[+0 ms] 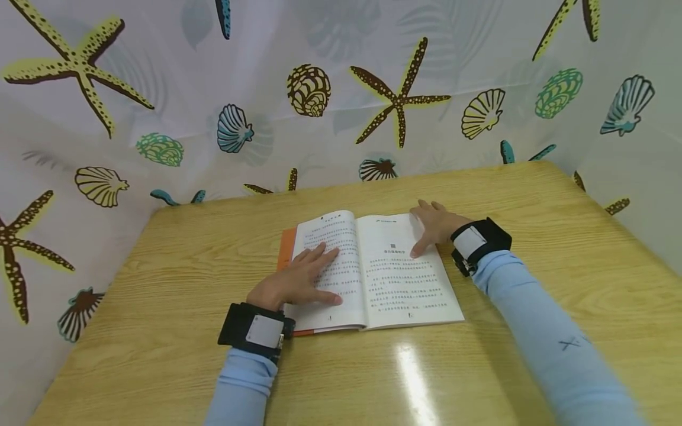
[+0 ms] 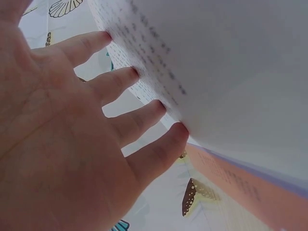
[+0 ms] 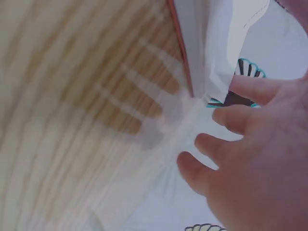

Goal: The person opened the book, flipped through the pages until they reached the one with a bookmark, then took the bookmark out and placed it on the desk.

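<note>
While the book (image 1: 367, 269) lies open on the bench (image 1: 533, 201), the left hand (image 1: 298, 281) presses flat, fingers spread; the right hand (image 1: 434, 225), fingers loose, touches the right page's edge, unturned.

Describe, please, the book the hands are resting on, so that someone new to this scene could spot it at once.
On the wooden table walled in by a seashell-print curtain, look near the middle. The open book lies flat there, white printed pages up, with the left hand pressing its left page and the right hand at its right page's far corner. Its orange cover edge shows along the left side.
</note>
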Demonstrator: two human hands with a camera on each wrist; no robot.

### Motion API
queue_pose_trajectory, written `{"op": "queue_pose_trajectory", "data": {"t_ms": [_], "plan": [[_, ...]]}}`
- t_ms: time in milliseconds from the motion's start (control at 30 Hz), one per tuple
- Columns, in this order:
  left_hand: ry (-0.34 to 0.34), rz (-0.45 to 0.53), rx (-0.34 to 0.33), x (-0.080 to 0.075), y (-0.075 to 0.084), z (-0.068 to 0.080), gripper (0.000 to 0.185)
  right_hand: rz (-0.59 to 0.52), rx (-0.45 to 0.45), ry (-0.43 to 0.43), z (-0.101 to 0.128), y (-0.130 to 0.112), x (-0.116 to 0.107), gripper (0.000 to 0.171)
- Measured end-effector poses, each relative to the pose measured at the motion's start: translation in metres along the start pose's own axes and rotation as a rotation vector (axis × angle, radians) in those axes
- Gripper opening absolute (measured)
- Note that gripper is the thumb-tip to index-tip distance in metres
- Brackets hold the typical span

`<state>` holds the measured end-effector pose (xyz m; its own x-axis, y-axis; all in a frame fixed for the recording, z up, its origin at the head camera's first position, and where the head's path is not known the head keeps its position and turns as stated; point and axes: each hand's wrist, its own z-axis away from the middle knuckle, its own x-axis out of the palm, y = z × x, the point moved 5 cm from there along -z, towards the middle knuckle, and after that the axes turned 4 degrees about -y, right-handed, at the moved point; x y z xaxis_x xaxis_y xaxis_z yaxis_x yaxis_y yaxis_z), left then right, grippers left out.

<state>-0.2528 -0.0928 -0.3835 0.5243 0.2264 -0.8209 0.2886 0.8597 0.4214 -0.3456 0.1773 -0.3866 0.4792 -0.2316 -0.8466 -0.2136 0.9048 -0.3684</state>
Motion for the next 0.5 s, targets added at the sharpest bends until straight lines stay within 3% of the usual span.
{"op": "queue_pose_trajectory", "data": {"t_ms": [133,267,367,500], "plan": [[0.001,0.003,-0.005,-0.001,0.000,0.000,0.097,0.003,-0.059,0.140,0.009,-0.007,-0.003,0.086],[-0.006,0.005,-0.010,0.000,0.001,0.000,0.097,-0.189,-0.078,0.247,0.021,-0.007,-0.006,0.068],[-0.008,0.004,-0.011,0.000,0.001,0.000,0.097,-0.332,-0.103,0.265,0.029,-0.003,-0.005,0.062],[-0.007,0.000,-0.013,-0.001,0.001,0.000,0.097,-0.463,-0.135,0.206,0.035,0.005,0.001,0.045]]}}
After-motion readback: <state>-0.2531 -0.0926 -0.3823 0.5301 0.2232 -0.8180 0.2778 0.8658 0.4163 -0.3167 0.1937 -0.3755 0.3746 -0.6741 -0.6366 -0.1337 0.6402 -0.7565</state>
